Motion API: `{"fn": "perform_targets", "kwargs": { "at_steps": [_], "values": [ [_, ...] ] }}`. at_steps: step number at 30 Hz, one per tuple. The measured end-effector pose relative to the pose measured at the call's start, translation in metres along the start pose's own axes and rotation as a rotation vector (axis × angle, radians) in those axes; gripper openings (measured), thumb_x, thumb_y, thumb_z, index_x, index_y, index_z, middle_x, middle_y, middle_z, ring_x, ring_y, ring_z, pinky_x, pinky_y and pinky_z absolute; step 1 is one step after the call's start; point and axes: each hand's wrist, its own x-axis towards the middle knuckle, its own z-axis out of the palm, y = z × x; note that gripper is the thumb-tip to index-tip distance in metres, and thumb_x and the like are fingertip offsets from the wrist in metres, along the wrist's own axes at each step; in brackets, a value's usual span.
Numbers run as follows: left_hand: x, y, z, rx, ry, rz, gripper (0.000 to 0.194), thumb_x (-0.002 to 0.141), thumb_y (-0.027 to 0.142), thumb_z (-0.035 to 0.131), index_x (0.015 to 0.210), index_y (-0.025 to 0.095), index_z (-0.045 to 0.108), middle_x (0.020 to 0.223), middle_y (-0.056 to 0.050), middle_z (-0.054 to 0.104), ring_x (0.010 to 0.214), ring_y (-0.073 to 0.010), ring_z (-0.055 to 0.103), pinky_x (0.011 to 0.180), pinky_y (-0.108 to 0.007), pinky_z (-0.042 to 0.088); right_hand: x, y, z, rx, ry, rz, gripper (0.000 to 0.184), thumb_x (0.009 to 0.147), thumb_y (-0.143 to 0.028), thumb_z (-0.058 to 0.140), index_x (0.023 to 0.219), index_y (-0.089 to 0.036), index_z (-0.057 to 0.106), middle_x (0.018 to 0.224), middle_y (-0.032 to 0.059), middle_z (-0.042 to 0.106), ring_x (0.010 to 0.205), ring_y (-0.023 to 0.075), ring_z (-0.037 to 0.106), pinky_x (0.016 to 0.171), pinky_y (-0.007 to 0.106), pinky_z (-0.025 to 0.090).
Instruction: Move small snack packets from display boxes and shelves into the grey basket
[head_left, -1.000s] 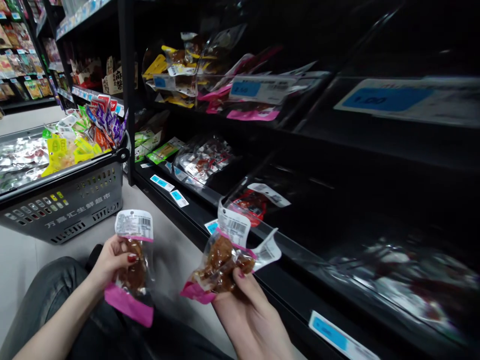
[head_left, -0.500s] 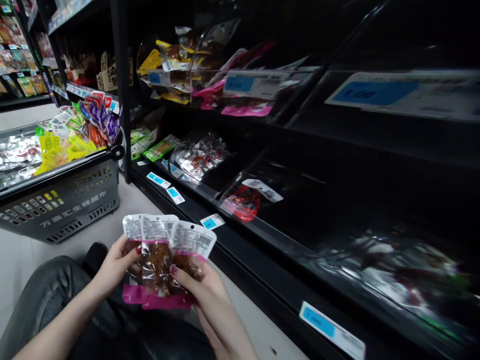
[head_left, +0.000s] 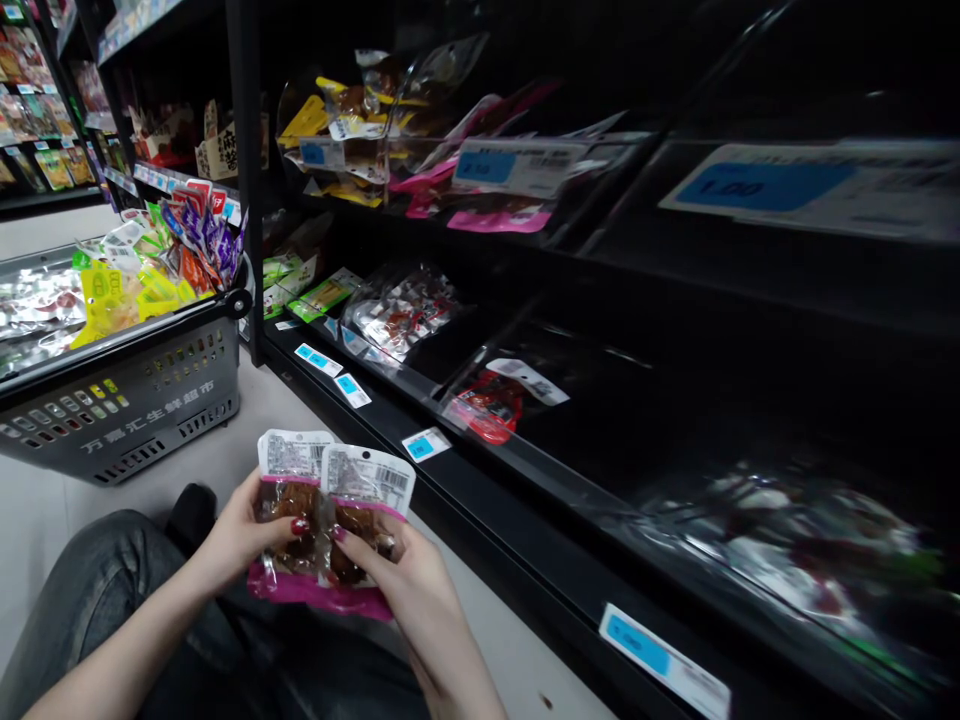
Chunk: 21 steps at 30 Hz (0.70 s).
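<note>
Brown snacks show through clear, vacuum-sealed packets with white printed tops and pink bottom edges. My left hand (head_left: 251, 530) pinches the left snack packet (head_left: 296, 500), its thumb lying across the front. My right hand (head_left: 405, 575) grips the right snack packet (head_left: 356, 535) along its right side, thumb on the clear part. The two packets overlap in the middle, the right one in front. Another white top edge shows just behind the left packet, so how many lie stacked there I cannot tell. My fingers behind the packets are hidden.
At the left a grey shopping basket (head_left: 135, 400) stands on the floor, full of colourful packets. The black shelf (head_left: 525, 530) runs along the right, with a red packet (head_left: 491, 405), a silvery pile (head_left: 405, 310) and price labels. Pink-edged packets (head_left: 499, 218) lie on the upper shelf.
The fanned packets are now closer together, with two fronts showing instead of three. My left thumb has moved right across the left packet, and the right packet has shifted slightly left.
</note>
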Motion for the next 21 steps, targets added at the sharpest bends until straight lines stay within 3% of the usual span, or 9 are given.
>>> {"fn": "perform_targets", "kwargs": {
  "at_steps": [3, 8, 13, 15, 17, 19, 21],
  "values": [
    [0.001, 0.000, 0.001, 0.051, 0.026, 0.002, 0.051, 0.062, 0.022, 0.073, 0.108, 0.017, 0.053, 0.113, -0.009, 0.060, 0.106, -0.0262, 0.054, 0.089, -0.033, 0.043, 0.001, -0.004, -0.005, 0.112, 0.063, 0.028, 0.037, 0.053, -0.027, 0.077, 0.085, -0.014, 0.065, 0.082, 0.0079, 0.071, 0.075, 0.0242, 0.065, 0.062, 0.032, 0.052],
    [0.000, -0.001, 0.000, 0.104, 0.067, 0.027, 0.052, 0.059, 0.022, 0.074, 0.106, 0.016, 0.054, 0.102, -0.007, 0.065, 0.094, -0.0237, 0.059, 0.082, -0.031, 0.046, 0.006, -0.012, -0.021, 0.331, 0.273, -0.014, 0.044, 0.047, -0.022, 0.080, 0.088, -0.015, 0.064, 0.074, 0.0032, 0.070, 0.066, 0.0190, 0.064, 0.061, 0.029, 0.053],
    [-0.001, -0.001, 0.000, 0.079, 0.065, 0.025, 0.047, 0.058, 0.017, 0.074, 0.102, 0.017, 0.056, 0.096, -0.004, 0.065, 0.089, -0.0193, 0.060, 0.079, -0.026, 0.047, 0.000, -0.023, -0.024, 0.411, 0.274, 0.014, 0.038, 0.051, -0.021, 0.079, 0.086, -0.017, 0.065, 0.072, 0.0007, 0.069, 0.060, 0.0137, 0.062, 0.056, 0.025, 0.051],
    [-0.002, 0.000, -0.001, -0.022, 0.080, -0.005, 0.047, 0.056, 0.014, 0.074, 0.100, 0.017, 0.057, 0.091, -0.003, 0.066, 0.083, -0.0163, 0.060, 0.075, -0.023, 0.048, -0.002, -0.026, -0.022, 0.423, 0.288, 0.022, 0.035, 0.051, -0.021, 0.078, 0.083, -0.018, 0.066, 0.071, 0.0006, 0.069, 0.061, 0.0145, 0.062, 0.055, 0.026, 0.051],
    [-0.004, 0.002, -0.003, -0.262, 0.055, -0.068, 0.048, 0.051, 0.018, 0.076, 0.096, 0.017, 0.057, 0.083, -0.002, 0.065, 0.071, -0.0125, 0.060, 0.064, -0.020, 0.049, -0.002, -0.026, -0.022, 0.460, 0.308, 0.034, 0.035, 0.051, -0.021, 0.078, 0.084, -0.019, 0.066, 0.071, 0.0007, 0.069, 0.064, 0.0169, 0.063, 0.056, 0.028, 0.052],
    [-0.008, 0.005, -0.008, -0.548, -0.005, -0.100, 0.050, 0.047, 0.032, 0.077, 0.091, 0.020, 0.056, 0.072, 0.001, 0.061, 0.051, -0.0073, 0.052, 0.046, -0.016, 0.046, -0.001, -0.026, -0.024, 0.521, 0.329, 0.060, 0.037, 0.050, -0.020, 0.077, 0.085, -0.020, 0.066, 0.069, 0.0005, 0.069, 0.066, 0.0184, 0.063, 0.058, 0.031, 0.052],
    [-0.014, 0.007, -0.013, -0.684, -0.047, -0.075, 0.051, 0.049, 0.051, 0.071, 0.088, 0.023, 0.053, 0.060, 0.005, 0.053, 0.034, -0.0029, 0.035, 0.028, -0.013, 0.033, 0.000, -0.025, -0.027, 0.571, 0.342, 0.100, 0.036, 0.050, -0.020, 0.077, 0.084, -0.020, 0.066, 0.069, 0.0000, 0.069, 0.066, 0.0185, 0.064, 0.063, 0.032, 0.053]
  ]
}}
